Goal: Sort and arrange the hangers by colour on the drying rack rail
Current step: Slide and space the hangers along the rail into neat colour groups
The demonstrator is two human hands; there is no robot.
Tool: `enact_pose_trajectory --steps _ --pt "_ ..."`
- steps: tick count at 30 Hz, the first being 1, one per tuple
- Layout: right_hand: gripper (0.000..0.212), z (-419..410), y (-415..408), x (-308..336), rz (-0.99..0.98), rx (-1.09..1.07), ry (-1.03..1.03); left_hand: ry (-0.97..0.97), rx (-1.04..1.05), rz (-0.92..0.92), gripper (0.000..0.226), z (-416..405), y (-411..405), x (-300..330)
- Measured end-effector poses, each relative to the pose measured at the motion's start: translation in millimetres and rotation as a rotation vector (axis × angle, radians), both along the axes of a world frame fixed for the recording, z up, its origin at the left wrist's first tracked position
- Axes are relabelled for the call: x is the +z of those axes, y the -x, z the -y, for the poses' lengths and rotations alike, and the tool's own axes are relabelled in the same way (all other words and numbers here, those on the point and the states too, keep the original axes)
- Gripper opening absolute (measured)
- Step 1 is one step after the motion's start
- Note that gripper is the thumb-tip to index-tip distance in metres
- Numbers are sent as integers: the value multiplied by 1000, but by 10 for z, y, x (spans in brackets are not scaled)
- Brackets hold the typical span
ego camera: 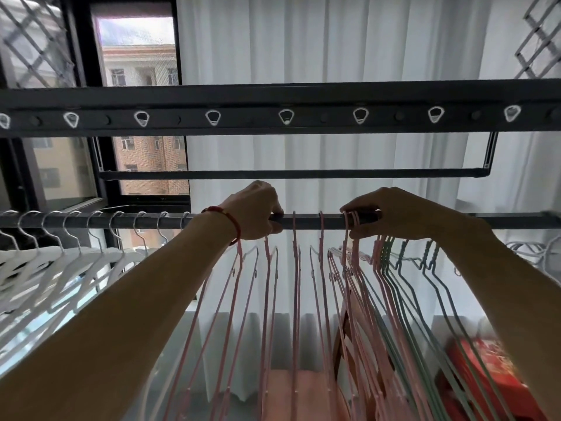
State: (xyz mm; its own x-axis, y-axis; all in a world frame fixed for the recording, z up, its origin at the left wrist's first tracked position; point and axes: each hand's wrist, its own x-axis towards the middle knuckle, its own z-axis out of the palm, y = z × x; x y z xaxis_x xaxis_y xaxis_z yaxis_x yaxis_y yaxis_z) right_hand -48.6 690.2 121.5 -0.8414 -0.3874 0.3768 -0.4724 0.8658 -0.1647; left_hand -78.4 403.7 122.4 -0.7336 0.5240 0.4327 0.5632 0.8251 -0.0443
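Dark grey metal forms the drying rack rail [309, 221] that runs straight across the view at hand height. We reach up with both arms. Our left hand [258, 211], with a red bracelet [230, 221] on the wrist, curls over the rail and grips it; whether it also holds a hook there we cannot tell. Our right hand [391, 215] lies over the rail further right, its fingertips pinching a bunch of pink hooks against the bar.

White hangers [60, 262] with silver hooks fill the left stretch of the rail, evenly spaced up to our left forearm. Pink hangers [294, 284] hang between and under our hands, with two lone pink hooks in the short bare gap of rail separating the hands. Green hangers [425, 287] crowd just right of the pink bunch, under our right wrist. Beyond the right hand the rail is bare to the picture's edge.

Above sits a broad crossbar [279, 117] with white-rimmed holes, and a thinner bar below it. White curtains [334, 41] hang behind, a window [142, 56] at left.
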Motion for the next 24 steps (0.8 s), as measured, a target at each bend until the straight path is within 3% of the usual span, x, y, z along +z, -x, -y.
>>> enact_pose_trajectory --steps 8,13,21,24 --pt "57 -111 -44 6 7 -30 -19 14 15 -2 29 7 12 8" --pt "75 -154 -36 -23 8 -35 1 16 20 9 29 24 25 15" --pt "58 -213 -79 -14 -24 -29 -20 29 14 12 25 23 38 14" --pt "64 -239 -92 -12 -13 -18 -4 33 18 11 25 16 43 11"
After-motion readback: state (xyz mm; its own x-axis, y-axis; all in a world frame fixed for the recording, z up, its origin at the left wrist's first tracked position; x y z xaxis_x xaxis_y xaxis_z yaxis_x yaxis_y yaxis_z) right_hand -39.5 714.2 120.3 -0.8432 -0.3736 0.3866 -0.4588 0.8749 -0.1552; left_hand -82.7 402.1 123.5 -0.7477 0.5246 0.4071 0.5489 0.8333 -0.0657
